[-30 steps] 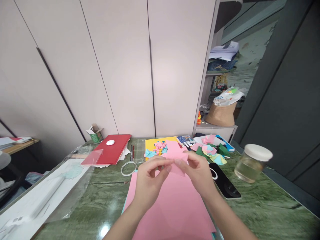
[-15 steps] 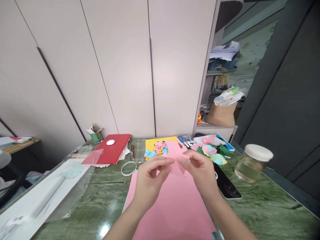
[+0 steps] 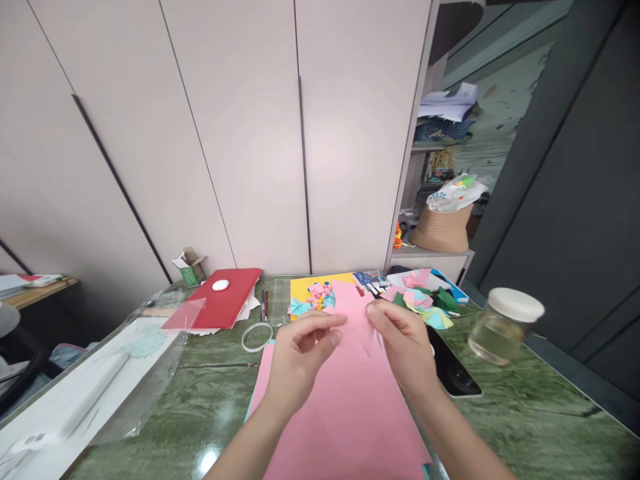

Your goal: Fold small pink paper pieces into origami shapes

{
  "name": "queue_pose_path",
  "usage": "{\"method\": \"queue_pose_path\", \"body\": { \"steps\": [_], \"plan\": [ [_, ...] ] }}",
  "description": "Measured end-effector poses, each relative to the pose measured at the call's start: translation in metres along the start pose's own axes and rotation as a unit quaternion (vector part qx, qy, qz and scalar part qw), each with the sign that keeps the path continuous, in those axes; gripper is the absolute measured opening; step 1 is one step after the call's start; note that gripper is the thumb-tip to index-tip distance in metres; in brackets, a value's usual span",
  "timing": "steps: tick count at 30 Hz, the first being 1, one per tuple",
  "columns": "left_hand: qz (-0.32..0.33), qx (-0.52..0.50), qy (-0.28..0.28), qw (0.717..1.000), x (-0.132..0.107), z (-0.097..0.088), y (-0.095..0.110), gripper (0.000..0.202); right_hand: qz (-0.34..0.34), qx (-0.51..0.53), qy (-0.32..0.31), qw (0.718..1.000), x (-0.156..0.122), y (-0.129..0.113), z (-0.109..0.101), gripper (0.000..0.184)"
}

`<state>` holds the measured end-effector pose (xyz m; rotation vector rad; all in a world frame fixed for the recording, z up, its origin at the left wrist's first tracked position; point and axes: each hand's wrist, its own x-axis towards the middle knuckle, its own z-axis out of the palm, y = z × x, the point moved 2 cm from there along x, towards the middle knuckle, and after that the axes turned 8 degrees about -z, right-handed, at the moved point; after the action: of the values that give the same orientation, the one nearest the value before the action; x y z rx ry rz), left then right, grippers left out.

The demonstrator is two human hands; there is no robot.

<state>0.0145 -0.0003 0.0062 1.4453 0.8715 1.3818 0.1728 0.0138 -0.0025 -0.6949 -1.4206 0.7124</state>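
Both my hands hold a small folded piece of pink paper (image 3: 353,319) just above a large pink sheet (image 3: 345,407) lying on the green marble table (image 3: 520,413). My left hand (image 3: 299,357) pinches the piece's left edge between thumb and fingers. My right hand (image 3: 403,347) pinches its right side with the fingertips pressed together. The lower part of the small piece is hidden behind my fingers.
A black phone (image 3: 453,370) lies right of my right hand, with a lidded glass jar (image 3: 505,327) beyond it. Colourful paper pieces (image 3: 425,303), a yellow sheet (image 3: 313,297), a tape ring (image 3: 257,335), pens (image 3: 264,303), a red folder (image 3: 220,303) and clear plastic wrap (image 3: 130,360) lie around.
My right hand has slid up and to the left along the small pink piece, drawing nearer to my left hand; the piece is turned a little. My left hand has barely moved.
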Motion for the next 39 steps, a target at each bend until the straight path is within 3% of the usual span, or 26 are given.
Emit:
{"method": "queue_pose_path", "body": {
  "steps": [4,6,9,11,16,27,37,39],
  "plan": [
    [0.0,-0.009,0.012,1.0,0.0,-0.003,-0.002,0.016,-0.007,-0.008,0.013,1.0,0.003,0.0,-0.002,0.043],
    [-0.002,-0.008,0.016,1.0,0.0,-0.004,-0.002,0.015,-0.027,-0.001,-0.01,1.0,0.005,-0.004,-0.003,0.043],
    [0.0,0.006,0.009,1.0,0.0,-0.003,0.0,0.014,-0.018,-0.01,-0.079,0.997,0.006,-0.01,0.0,0.027],
    [0.002,0.015,0.003,1.0,0.0,-0.001,0.001,0.014,0.009,-0.019,-0.093,0.995,0.006,-0.011,0.002,0.022],
    [-0.004,0.023,-0.005,1.0,0.001,0.001,0.002,0.014,0.043,-0.017,-0.065,0.997,0.005,-0.009,0.003,0.035],
    [-0.057,-0.024,0.015,0.998,0.005,-0.001,-0.001,0.03,0.033,-0.017,-0.023,0.999,0.006,-0.003,0.0,0.035],
    [-0.17,-0.165,-0.058,0.97,0.009,0.002,-0.005,0.027,0.097,0.057,-0.031,0.993,0.005,0.003,0.009,0.031],
    [-0.159,-0.153,-0.059,0.974,0.01,0.003,-0.006,0.022,0.096,0.04,-0.032,0.994,0.005,0.003,0.01,0.032]
  ]
}}
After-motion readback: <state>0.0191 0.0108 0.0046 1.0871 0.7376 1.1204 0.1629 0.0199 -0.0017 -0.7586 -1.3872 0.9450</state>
